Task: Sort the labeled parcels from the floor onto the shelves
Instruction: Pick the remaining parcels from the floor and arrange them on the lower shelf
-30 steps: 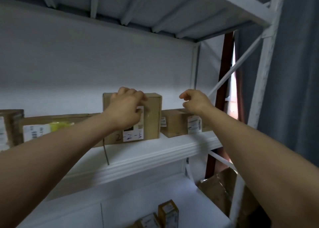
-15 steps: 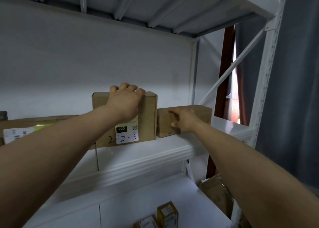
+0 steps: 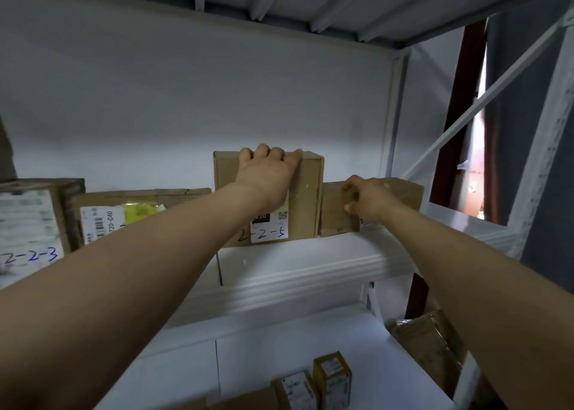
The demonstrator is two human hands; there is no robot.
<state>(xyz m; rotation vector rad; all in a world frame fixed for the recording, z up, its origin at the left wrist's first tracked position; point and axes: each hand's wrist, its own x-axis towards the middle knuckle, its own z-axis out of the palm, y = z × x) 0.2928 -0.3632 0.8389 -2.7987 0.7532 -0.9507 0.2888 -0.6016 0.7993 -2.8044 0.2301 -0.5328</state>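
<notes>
Item: parcel marked 2-2-5, upright on the upper shelf, my left hand grasping it with fingers hooked over its top edge; touching its right side is a lower brown parcel, gripped at the front by my right hand, fingers curled. Risk, in my judgement: a pull at the tall parcel's top edge could tip it forward off the shelf, and a sideways shove could drive the lower parcel towards the open right end. Surroundings: white metal shelving on a pale wall, parcel 2-2-3 and a yellow-labelled parcel at left, small boxes below, dark curtain at right.
</notes>
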